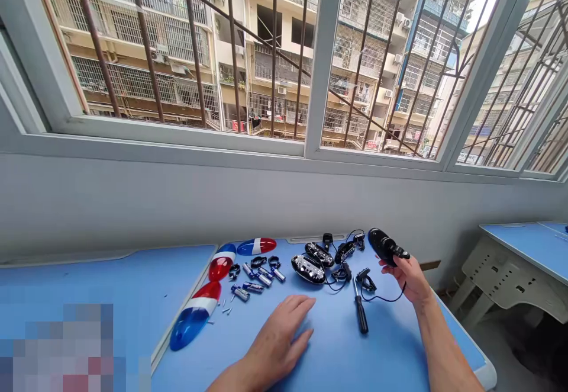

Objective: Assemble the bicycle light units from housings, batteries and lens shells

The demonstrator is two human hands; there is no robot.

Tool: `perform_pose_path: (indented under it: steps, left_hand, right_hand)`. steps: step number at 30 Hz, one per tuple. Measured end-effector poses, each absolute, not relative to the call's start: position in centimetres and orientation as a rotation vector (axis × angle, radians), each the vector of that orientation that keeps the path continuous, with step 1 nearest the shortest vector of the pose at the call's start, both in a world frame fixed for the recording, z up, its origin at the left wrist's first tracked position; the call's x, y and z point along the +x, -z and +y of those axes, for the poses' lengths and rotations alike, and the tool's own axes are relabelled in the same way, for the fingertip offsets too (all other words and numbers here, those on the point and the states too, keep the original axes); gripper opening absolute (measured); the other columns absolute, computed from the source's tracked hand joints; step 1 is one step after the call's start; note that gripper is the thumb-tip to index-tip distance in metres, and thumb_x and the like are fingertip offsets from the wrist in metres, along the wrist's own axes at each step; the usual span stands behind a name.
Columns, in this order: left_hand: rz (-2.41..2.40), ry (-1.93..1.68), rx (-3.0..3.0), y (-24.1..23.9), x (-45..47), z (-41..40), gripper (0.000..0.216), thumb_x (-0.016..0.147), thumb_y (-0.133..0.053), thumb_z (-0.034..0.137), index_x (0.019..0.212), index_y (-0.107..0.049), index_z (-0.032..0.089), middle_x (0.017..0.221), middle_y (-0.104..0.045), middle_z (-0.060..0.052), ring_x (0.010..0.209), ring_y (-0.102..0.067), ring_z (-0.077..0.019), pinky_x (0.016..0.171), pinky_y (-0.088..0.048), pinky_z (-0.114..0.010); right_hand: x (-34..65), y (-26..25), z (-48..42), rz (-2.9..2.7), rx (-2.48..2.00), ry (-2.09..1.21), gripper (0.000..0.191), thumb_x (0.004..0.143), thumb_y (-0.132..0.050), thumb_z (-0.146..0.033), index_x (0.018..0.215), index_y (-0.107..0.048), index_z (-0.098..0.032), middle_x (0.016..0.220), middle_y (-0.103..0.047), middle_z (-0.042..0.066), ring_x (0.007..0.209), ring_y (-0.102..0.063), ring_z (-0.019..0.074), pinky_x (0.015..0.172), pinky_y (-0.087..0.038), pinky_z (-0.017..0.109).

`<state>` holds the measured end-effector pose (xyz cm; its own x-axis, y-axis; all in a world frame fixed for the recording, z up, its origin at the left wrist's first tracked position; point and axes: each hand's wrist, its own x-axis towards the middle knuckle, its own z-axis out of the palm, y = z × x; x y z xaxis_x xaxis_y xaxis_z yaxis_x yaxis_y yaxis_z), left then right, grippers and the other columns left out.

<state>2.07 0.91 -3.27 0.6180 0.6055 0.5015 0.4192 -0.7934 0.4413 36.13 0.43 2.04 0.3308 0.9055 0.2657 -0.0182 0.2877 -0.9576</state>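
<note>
My right hand (410, 278) grips a black oval device (385, 247) by its narrow end and holds it above the table's right side. A thin black cable runs from it to a black clip-like part (366, 280). My left hand (281, 336) hovers or rests over the table's front middle, holding nothing, thumb apart from the fingers. Between the hands lies a black-handled screwdriver (361, 314). Black oval housings with silvery insides, including the nearest housing (307, 269), lie beyond my left hand with cables around them.
Red, white and blue oval covers (195, 315) lie at the table's left. Near them are several batteries (252, 287), black ring clamps (258, 263) and loose screws (227, 310). A wall (133, 202) and barred windows stand behind; another blue table (528, 250) is at right.
</note>
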Motion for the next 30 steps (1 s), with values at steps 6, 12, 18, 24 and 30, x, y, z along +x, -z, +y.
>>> perform_pose_path:
  steps: [6,12,18,24,30]
  left_hand:
    - [0.960,-1.032,2.553,2.8,1.7,0.7,0.081,0.081,-0.058,0.016,0.152,-0.021,0.024,0.147,-0.047,-0.013,0.133,-0.046,-0.0334,0.109,-0.042,-0.051]
    - [0.904,-1.050,2.533,1.4,1.9,-0.1,0.097,0.078,-0.062,0.010,0.154,-0.006,0.029,0.153,-0.039,-0.012,0.137,-0.041,-0.0338,0.110,-0.042,-0.052]
    - [0.757,-0.927,2.519,2.0,2.4,-0.5,0.099,0.075,-0.069,0.011,0.153,-0.011,0.030,0.149,-0.044,-0.012,0.134,-0.045,-0.0342,0.109,-0.043,-0.050]
    - [0.682,-0.877,2.456,2.4,2.5,0.0,0.080,0.071,-0.066,0.010,0.142,-0.034,0.026,0.131,-0.060,-0.010,0.113,-0.060,-0.0311,0.099,-0.048,-0.046]
    - [0.645,-0.817,2.378,0.0,2.8,-0.8,0.060,0.065,-0.062,0.008,0.121,-0.054,0.026,0.119,-0.066,-0.004,0.104,-0.061,-0.0277,0.091,-0.047,-0.038]
  right_hand:
    - [30.9,-2.6,-0.3,-1.456,-1.063,-1.083,0.036,0.077,-0.070,-0.044,0.096,-0.070,-0.014,0.081,-0.065,0.005,0.071,-0.060,0.0171,0.059,-0.051,0.027]
    - [27.9,-2.5,-0.8,-1.653,-1.130,-1.254,0.026,0.076,-0.067,-0.037,0.091,-0.069,-0.016,0.071,-0.062,0.000,0.064,-0.057,0.0132,0.052,-0.045,0.021]
    - [25.5,-2.3,-1.6,-1.784,-1.198,-1.335,0.015,0.071,-0.064,-0.029,0.080,-0.064,-0.017,0.060,-0.055,-0.005,0.054,-0.052,0.0100,0.048,-0.038,0.019]
    - [24.5,-2.0,-1.8,-1.826,-1.238,-1.287,0.014,0.074,-0.063,-0.029,0.081,-0.063,-0.017,0.064,-0.056,-0.003,0.054,-0.055,0.0114,0.050,-0.041,0.021]
    - [24.6,-1.7,-2.0,-1.905,-1.201,-1.282,0.020,0.078,-0.060,-0.030,0.093,-0.066,-0.017,0.071,-0.059,-0.001,0.058,-0.057,0.0125,0.053,-0.044,0.022]
